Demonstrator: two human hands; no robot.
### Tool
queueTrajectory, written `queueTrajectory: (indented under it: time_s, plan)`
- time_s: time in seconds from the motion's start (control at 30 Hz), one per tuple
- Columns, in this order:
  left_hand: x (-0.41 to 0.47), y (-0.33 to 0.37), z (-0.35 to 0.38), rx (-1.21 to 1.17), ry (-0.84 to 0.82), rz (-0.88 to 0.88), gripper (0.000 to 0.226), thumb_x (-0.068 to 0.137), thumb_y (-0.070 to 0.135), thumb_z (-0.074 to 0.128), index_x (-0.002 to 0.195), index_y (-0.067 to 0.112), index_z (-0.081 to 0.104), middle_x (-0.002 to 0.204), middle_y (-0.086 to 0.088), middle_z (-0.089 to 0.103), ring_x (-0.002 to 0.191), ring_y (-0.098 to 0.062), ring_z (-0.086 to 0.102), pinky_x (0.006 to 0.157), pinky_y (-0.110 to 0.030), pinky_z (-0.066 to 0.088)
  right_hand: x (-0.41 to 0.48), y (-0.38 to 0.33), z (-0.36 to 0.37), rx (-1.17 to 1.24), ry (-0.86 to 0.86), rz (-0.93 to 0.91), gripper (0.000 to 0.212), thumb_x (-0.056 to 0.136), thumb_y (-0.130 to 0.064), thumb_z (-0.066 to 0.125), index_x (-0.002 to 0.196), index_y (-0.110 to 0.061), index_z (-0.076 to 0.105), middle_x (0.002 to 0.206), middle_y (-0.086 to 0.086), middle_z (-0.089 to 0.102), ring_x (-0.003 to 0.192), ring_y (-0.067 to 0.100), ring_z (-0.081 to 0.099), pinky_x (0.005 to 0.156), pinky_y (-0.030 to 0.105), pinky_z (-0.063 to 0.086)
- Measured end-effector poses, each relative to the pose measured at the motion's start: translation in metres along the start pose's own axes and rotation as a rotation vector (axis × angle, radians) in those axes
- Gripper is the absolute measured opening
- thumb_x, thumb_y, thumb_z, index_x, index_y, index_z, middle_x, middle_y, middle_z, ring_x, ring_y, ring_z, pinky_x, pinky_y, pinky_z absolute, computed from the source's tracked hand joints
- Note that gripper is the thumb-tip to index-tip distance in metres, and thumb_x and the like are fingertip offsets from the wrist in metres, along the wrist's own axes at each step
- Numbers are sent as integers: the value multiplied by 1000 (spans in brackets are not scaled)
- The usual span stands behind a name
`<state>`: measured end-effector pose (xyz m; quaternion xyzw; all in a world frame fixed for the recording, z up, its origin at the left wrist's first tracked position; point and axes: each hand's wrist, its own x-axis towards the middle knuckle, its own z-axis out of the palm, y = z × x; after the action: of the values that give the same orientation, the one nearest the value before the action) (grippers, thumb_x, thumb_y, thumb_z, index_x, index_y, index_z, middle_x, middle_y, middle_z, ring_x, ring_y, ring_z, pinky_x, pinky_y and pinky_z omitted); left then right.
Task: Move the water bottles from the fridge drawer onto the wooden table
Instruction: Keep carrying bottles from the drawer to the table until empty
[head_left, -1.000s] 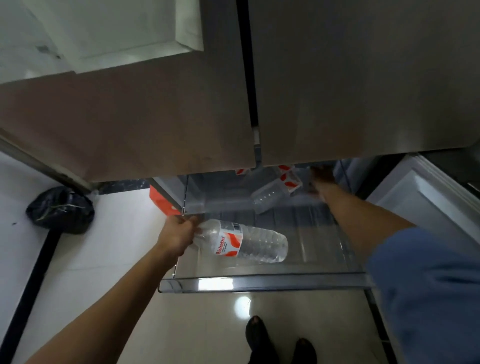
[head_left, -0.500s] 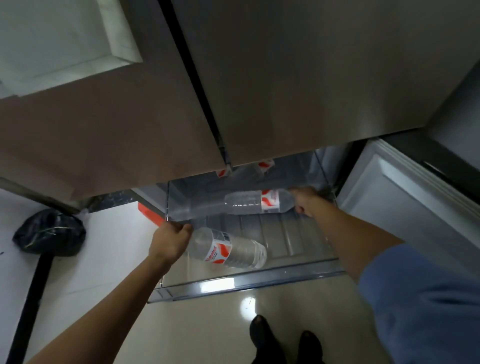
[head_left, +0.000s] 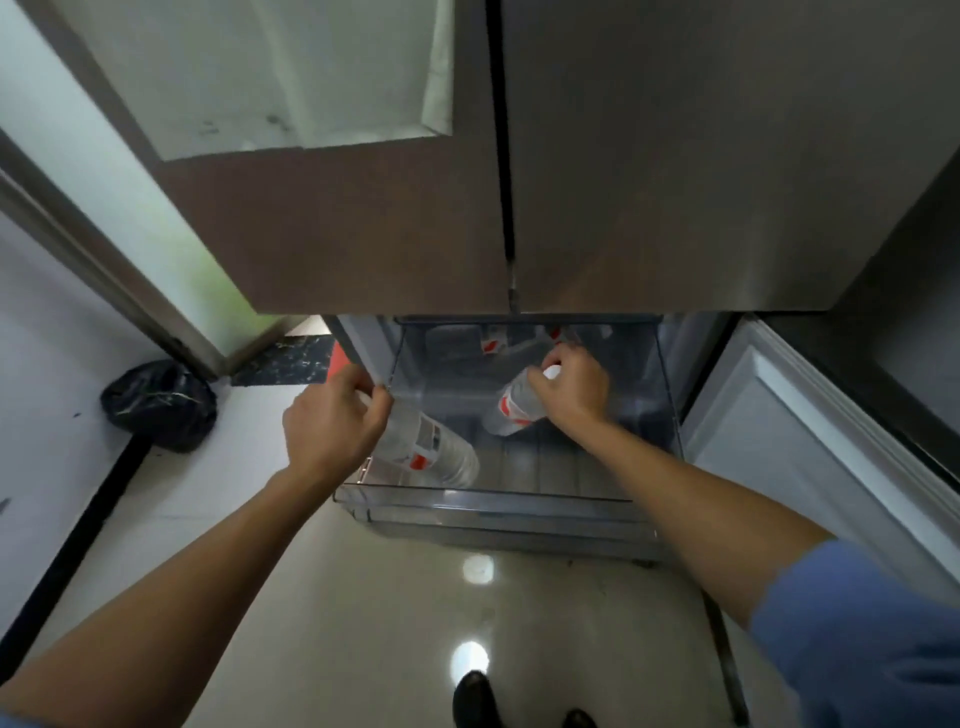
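fridge drawer (head_left: 498, 512): pulled out, more bottles at back
left bottle (head_left: 436, 452): tilted, left hand (head_left: 332, 421) grip clenched on its neck
right bottle (head_left: 511, 405): right hand (head_left: 574, 387) grasping cap end
step: lifting both out
next: clear drawer rim, carry to counter, out of view

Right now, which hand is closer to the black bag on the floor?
Left. The left hand, gripping a bottle at the drawer's left edge, is nearer the black bag. The right hand holds another bottle farther right.
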<state>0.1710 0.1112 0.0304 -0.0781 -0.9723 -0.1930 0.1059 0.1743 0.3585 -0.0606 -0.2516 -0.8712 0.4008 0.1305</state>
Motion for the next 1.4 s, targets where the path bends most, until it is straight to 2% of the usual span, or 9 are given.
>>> queueTrajectory:
  time_s: [0.13, 0.3, 0.47, 0.57, 0.77, 0.87, 1.03, 1.2, 1.4]
  plan:
    - [-8, -20, -30, -5, 146, -11, 22, 91, 36, 55, 84, 16, 61, 70, -5, 67, 60, -25, 57, 56, -28, 34, -17, -34, -11, -208, -113, -191, 18, 85, -26, 66, 94, -11, 69, 103, 11, 68, 97, 29, 62, 83, 33, 44]
    - [-18, -58, -72, -47, 276, -109, 21, 89, 36, 57, 83, 18, 65, 73, -6, 67, 68, -30, 60, 60, -31, 37, -41, -93, -26, -295, -142, -349, 20, 81, -32, 65, 92, -16, 71, 96, 9, 71, 91, 31, 65, 80, 45, 54]
    - [-39, -123, -121, -45, 347, -139, 21, 86, 37, 58, 81, 18, 66, 75, -10, 69, 71, -35, 63, 64, -37, 51, -84, -176, -10, -385, -96, -660, 21, 85, -35, 63, 89, -15, 67, 90, 0, 64, 77, 17, 57, 67, 28, 40]
    - [-67, -180, -154, -3, 341, -178, 26, 84, 42, 57, 81, 18, 65, 77, -10, 69, 70, -33, 62, 64, -40, 55, -120, -226, 17, -380, -84, -772, 19, 87, -35, 64, 87, -15, 63, 87, 0, 60, 74, 15, 55, 68, 30, 47]
    - [-150, -315, -219, 160, 250, -265, 27, 86, 42, 58, 87, 16, 63, 78, -9, 69, 69, -29, 61, 62, -35, 53, -216, -309, 118, -342, -188, -879, 22, 87, -35, 63, 91, -14, 67, 92, 4, 66, 77, 19, 57, 67, 28, 44]
    - [-194, -380, -248, 244, 227, -337, 25, 85, 41, 59, 85, 16, 63, 79, -6, 68, 68, -25, 60, 59, -30, 45, -269, -344, 181, -352, -275, -937, 20, 85, -35, 61, 90, -18, 68, 94, 7, 67, 82, 26, 60, 68, 31, 43]
    - [-265, -484, -290, 314, 217, -549, 26, 85, 42, 58, 85, 16, 65, 78, -6, 69, 66, -25, 61, 60, -31, 49, -357, -403, 279, -330, -455, -1072, 23, 85, -37, 61, 92, -17, 68, 95, 6, 65, 86, 26, 60, 67, 31, 40]
    - [-323, -574, -320, 389, 224, -764, 25, 89, 43, 53, 89, 20, 61, 77, -3, 65, 67, -20, 57, 57, -27, 35, -437, -468, 375, -247, -639, -1239, 23, 86, -35, 62, 92, -13, 66, 92, 2, 63, 77, 19, 56, 69, 29, 44]
    - [-371, -677, -355, 419, 225, -970, 21, 89, 45, 51, 78, 27, 52, 68, 6, 60, 60, -12, 55, 58, -27, 46, -518, -549, 497, -185, -820, -1427, 23, 87, -35, 61, 92, -14, 66, 94, 3, 65, 79, 20, 59, 68, 25, 39]
